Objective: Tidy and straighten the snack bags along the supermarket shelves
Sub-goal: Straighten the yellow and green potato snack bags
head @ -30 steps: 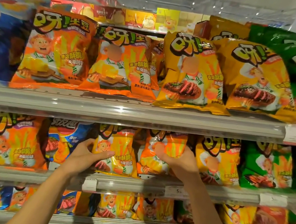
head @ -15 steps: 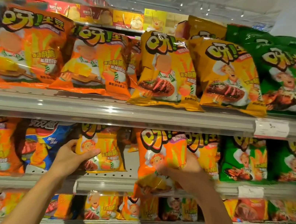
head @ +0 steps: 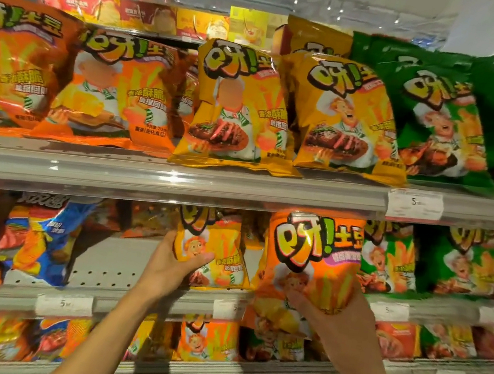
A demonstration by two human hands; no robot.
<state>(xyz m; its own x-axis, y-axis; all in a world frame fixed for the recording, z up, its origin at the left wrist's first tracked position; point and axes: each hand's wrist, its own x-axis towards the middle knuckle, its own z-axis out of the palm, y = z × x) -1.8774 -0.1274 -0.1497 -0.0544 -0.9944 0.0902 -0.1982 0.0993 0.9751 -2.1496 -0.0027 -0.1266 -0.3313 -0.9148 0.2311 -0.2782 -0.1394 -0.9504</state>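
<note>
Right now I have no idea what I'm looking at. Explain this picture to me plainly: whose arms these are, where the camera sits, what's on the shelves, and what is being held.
No machine here: these are a person's two bare arms, filmed by one wide-angle camera worn on their head, looking forward at supermarket shelves.

The left hand grips a small yellow-orange snack bag standing on the middle shelf. The right hand holds a larger orange snack bag from below, lifted in front of that shelf.

On the top shelf stand rows of the same brand: orange bags, yellow bags and green bags. A blue bag leans at the middle shelf's left. White price tags sit on the shelf edges.
</note>
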